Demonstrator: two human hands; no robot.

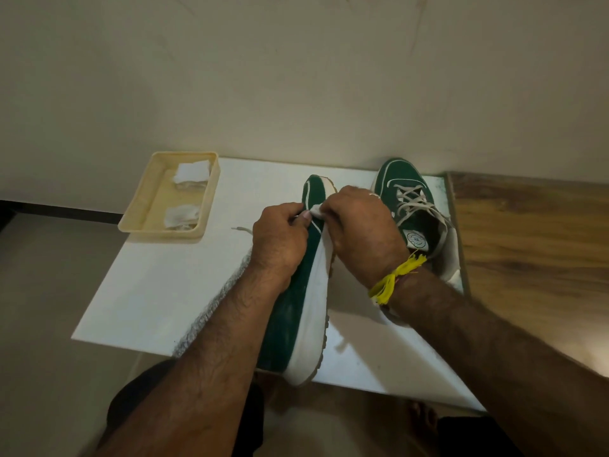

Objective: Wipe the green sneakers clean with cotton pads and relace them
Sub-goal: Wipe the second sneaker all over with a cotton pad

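**Two hands on one green shoe**

Closest to us are a person's two bare arms, reaching out over a white board point(158, 291). The board lies flat, and a tan floor shows below its near edge.

One green sneaker point(293, 308) is tipped on its side in the middle of the board. Its heel sticks out past the near edge and its toe points away. Its thick white sole faces right and up.

The left hand point(280, 239) is curled over the green side of this shoe, near the toe end. Its fingers are bent and its thumb presses in, holding the shoe. The right hand point(362, 232) is curled too. Its fingertips pinch a small white cotton pad point(317, 210) against the shoe, just beside the left thumb. A yellow thread band point(392, 282) is tied around the right wrist, and a ring sits on one finger.

A loose lace end point(240, 229) lies on the board just left of the left hand.

The second green sneaker point(412, 206) stands right way up behind the right hand, at the far right of the board. Its pale laces are slack.

At the far left corner sits a cream plastic tray point(211, 192). Two bunches of white cotton pads point(191, 171) lie inside it. Behind it all is a plain wall, with a wooden top to the right.
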